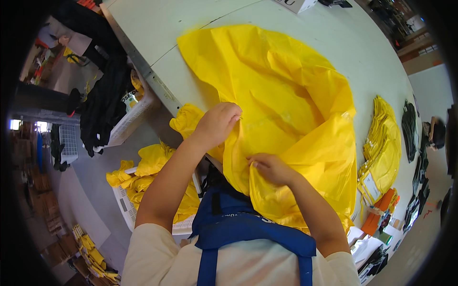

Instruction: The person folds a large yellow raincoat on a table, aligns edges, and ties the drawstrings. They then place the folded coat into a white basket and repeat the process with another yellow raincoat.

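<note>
A large sheet of thin, shiny yellow fabric (272,90) lies rumpled over the table in front of me, its near part hanging over the edge against my blue apron (234,224). I cannot make out what kind of article it is. My left hand (219,125) is closed on a fold along its left edge, with the fingertips pinched together. Lower and to the right, my right hand (271,169) pinches another edge of the same fabric, thumb on top. A hanging fold of the fabric runs down between the two hands.
On my left below the table stands a white crate (125,207) heaped with crumpled yellow pieces (155,159). Another crate (131,119) holds black cloth. Folded yellow pieces (384,143) and black bundles (409,128) line the table's right side. A person (71,40) is at upper left.
</note>
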`<state>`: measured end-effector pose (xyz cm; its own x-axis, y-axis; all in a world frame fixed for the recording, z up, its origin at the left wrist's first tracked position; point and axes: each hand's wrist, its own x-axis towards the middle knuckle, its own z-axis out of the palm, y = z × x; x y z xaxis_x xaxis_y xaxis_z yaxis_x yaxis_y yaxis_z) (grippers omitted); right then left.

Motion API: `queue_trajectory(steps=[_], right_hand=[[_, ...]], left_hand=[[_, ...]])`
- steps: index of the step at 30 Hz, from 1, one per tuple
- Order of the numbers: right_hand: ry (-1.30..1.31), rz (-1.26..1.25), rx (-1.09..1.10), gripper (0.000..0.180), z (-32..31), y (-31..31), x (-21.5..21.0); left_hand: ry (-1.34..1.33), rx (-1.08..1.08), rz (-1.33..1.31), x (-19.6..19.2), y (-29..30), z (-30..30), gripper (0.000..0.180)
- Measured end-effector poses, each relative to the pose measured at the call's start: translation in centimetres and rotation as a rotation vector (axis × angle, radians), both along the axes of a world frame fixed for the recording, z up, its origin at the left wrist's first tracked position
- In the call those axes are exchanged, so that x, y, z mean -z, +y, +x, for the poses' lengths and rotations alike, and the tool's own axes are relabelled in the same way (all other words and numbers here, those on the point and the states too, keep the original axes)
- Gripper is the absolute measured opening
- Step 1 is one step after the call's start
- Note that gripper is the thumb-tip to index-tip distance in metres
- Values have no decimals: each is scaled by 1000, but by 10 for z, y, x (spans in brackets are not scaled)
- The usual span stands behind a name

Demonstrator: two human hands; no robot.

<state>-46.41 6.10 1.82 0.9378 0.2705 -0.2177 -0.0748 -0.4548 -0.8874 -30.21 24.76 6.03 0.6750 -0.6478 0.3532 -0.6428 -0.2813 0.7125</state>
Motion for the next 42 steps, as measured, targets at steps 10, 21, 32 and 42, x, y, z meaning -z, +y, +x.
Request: queue_trajectory(steps=[10, 21, 32, 42], right_hand=[[-103, 22, 361, 27, 1, -21, -145], [-220, -173, 483, 23, -18, -14, -157], [-607, -398, 573, 62, -97, -68, -154], [251, -832, 882, 16, -294, -165, -110]], left_hand=[[-110, 140, -302, -67, -35, -68, 16], [19, 317, -215, -68, -36, -97, 22], [-122, 383, 245, -97, -64, -55, 30], [418, 189, -44, -142, -91, -21, 36]])
